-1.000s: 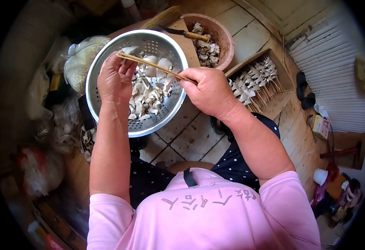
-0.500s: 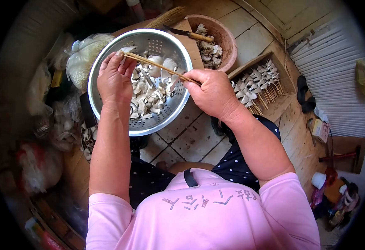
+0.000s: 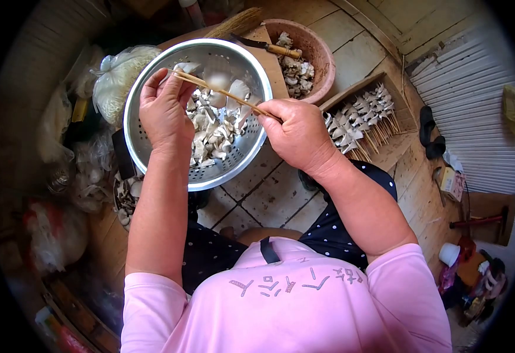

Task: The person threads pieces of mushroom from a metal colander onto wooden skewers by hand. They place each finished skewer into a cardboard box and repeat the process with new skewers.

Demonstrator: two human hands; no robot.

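Holding thin pale bamboo skewers (image 3: pixel 222 92) between both hands, above a round perforated steel colander (image 3: pixel 237 165).
Right hand (image 3: pixel 297 134) is clenched on the skewers' blunt ends; left hand (image 3: pixel 163 112) pinches a soft whitish mushroom piece (image 3: pixel 188 68) at their tips. Light, damp and easily torn, I judge, it is best held by its thicker flesh, the stiff sticks near their base.
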